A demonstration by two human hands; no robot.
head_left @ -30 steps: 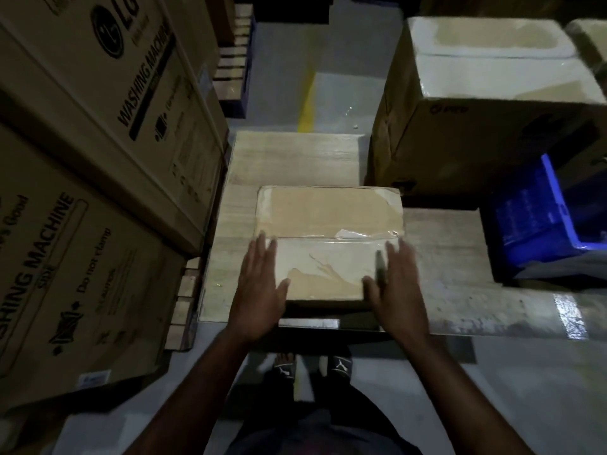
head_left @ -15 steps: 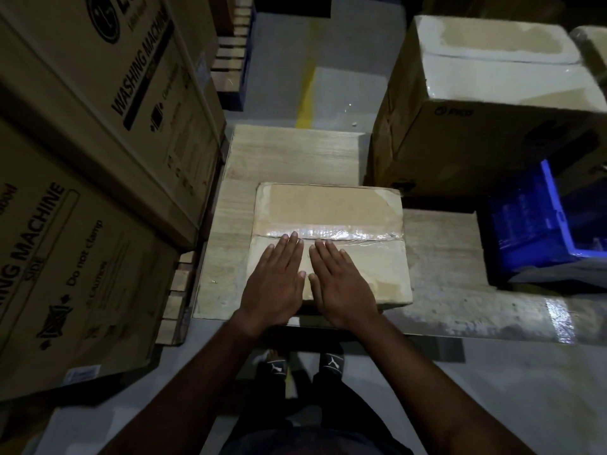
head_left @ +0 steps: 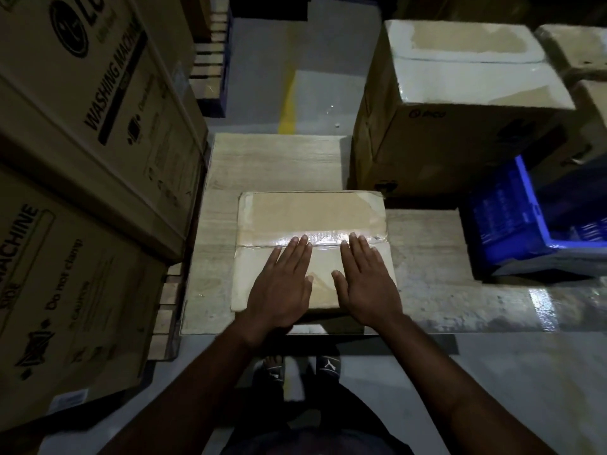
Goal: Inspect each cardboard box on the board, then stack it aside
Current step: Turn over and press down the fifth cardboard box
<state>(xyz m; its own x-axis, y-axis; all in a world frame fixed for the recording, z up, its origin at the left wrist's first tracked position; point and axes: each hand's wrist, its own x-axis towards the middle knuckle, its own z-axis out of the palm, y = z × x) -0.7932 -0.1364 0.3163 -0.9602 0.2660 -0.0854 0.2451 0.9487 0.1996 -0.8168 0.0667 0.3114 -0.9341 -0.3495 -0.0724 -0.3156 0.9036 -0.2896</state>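
The left hand (head_left: 282, 290) and right hand (head_left: 368, 284), side by side a moment ago, have spread apart and lie flat, fingers straight, on the cardboard box (head_left: 312, 211), fingertips at its tape seam (head_left: 328, 238). The box sits on the board (head_left: 276, 162), toward its near edge. The inspection seems under way, and the stacking is not yet done. Washing-machine cartons (head_left: 98, 126) crowd the left, and a large carton (head_left: 460, 142) and a blue crate (head_left: 512, 218) crowd the right.

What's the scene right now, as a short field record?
box: flat cardboard box lying on the wooden board, tape seam across its top
left hand: rests flat on the box top, fingers straight
right hand: likewise flat on the box top
left of board: washing machine cartons
right of board: large taped carton, blue crate
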